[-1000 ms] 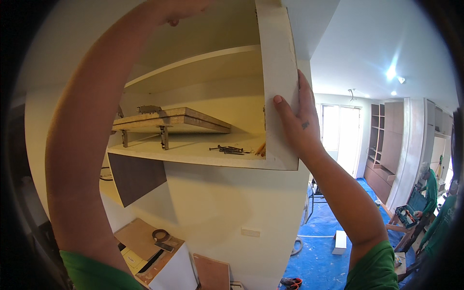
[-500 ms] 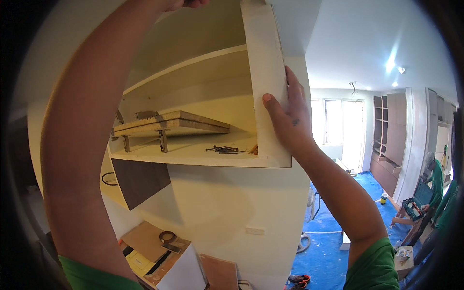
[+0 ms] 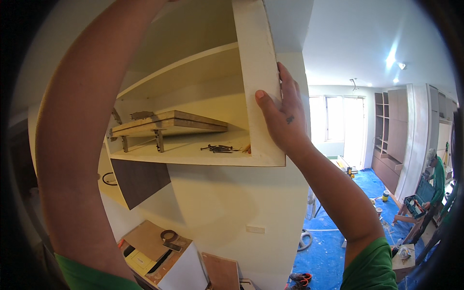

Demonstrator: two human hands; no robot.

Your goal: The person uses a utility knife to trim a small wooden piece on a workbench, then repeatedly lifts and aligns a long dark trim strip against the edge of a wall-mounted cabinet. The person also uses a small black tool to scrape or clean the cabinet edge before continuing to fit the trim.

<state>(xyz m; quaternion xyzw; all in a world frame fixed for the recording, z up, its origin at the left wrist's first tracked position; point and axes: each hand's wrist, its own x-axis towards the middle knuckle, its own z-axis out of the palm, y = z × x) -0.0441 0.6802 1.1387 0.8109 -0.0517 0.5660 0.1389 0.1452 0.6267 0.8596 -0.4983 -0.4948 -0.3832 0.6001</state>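
In front of me is an open white wall cabinet (image 3: 203, 160). My right hand (image 3: 287, 113) grips its right side panel (image 3: 252, 53), thumb on the front face and fingers along the outer side. My left forearm (image 3: 89, 111) rises across the left of the view, and its hand lies past the top edge. Inside the cabinet, two stacked wooden boards (image 3: 169, 122) sit raised above the bottom, with metal pieces like hinges (image 3: 159, 140) beside and under them. A small heap of dark screws (image 3: 217, 149) lies on the cabinet bottom, close to the right side panel.
Beneath the cabinet hangs a dark brown panel (image 3: 141, 181). Lower down, a roll of brown tape (image 3: 168, 236) rests on a box-like unit (image 3: 186, 266). Blue sheeting (image 3: 321, 251) covers the floor at right, with a hose (image 3: 305, 240), shoes (image 3: 300, 278), a toolbox (image 3: 414, 207) and a person in green (image 3: 439, 179).
The cabinet and my right hand have shifted slightly left in view. My left hand's fingers, partly visible at the top before, have gone out of sight. At right, the person in green shows more.
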